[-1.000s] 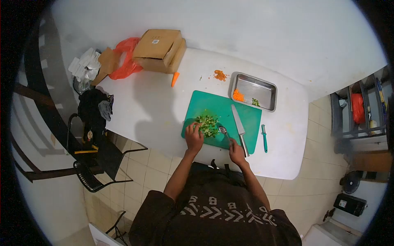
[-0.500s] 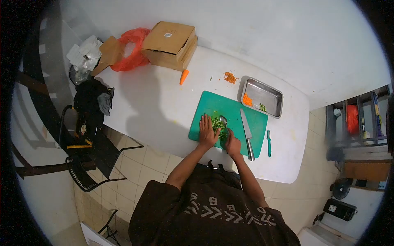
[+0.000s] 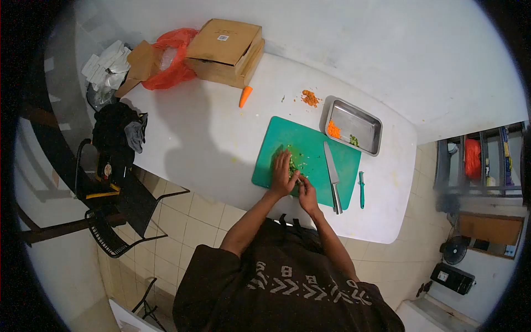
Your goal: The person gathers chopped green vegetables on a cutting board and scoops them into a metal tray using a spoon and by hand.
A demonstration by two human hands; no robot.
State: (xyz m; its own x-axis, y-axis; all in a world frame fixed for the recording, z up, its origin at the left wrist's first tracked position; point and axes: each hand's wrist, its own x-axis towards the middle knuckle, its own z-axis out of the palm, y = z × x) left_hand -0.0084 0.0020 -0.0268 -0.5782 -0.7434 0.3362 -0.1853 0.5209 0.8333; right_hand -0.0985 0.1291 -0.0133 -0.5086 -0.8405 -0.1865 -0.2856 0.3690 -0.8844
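Observation:
On the green cutting board (image 3: 290,131) lies a patch of finely chopped green vegetable (image 3: 296,161). My left hand (image 3: 282,176) rests at the left of this patch, fingers stretched out and close against the pieces. My right hand (image 3: 307,198) is closed near the board's front edge, by my left thumb. It holds a spoon, now mostly hidden between the hands. Right of them, a knife (image 3: 332,176) lies on the board, its handle toward me. A metal tray (image 3: 362,123) behind the board contains orange diced carrot (image 3: 333,130) and some green pieces (image 3: 354,140).
A green-handled peeler (image 3: 362,191) lies right of the board. Farther back are orange peelings (image 3: 311,98) and a carrot piece (image 3: 245,97). Cardboard boxes (image 3: 224,47) and a red plastic bag (image 3: 176,72) stand at the back left. A black chair (image 3: 135,199) is left of the table.
My right hand has moved slightly left, up against my left hand. The spoon's bowl, visible on the greens before, is now hidden. My left hand covers more of the greens.

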